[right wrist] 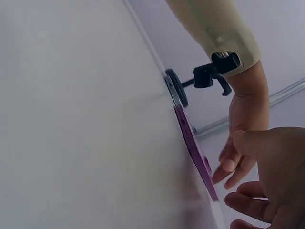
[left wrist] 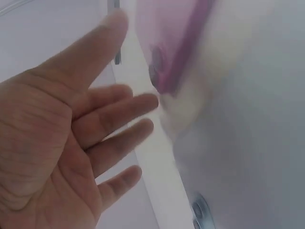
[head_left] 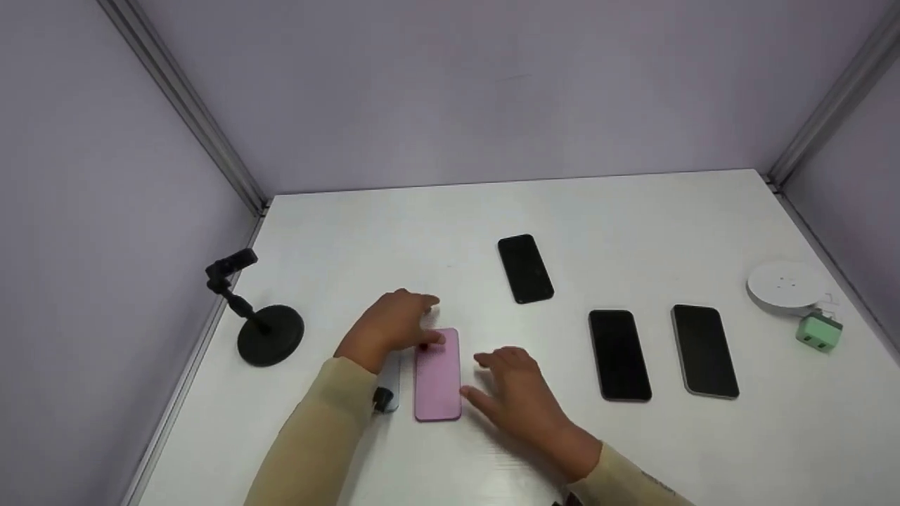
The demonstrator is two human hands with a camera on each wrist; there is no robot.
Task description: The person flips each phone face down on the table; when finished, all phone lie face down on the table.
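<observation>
A pink phone [head_left: 437, 386] lies back up on the white table; its camera lenses show in the left wrist view. My left hand [head_left: 395, 325] is over its far end with fingers spread loosely, and the thumb overlaps the phone in the head view. Nothing is held in the palm of this left hand [left wrist: 57, 129]. Just right of the phone, my right hand [head_left: 517, 393] has loosely bent, parted fingers and holds nothing. Left of the pink phone lies a light blue phone [head_left: 392, 376], mostly hidden under the left wrist.
Dark phones lie on the table [head_left: 450, 464]: one toward the back [head_left: 526, 269], one right of centre [head_left: 620, 355], another farther right [head_left: 705, 351]. A black stand [head_left: 271, 335] is at the left. At the right are a white round device [head_left: 785, 284] and a green charger [head_left: 819, 332].
</observation>
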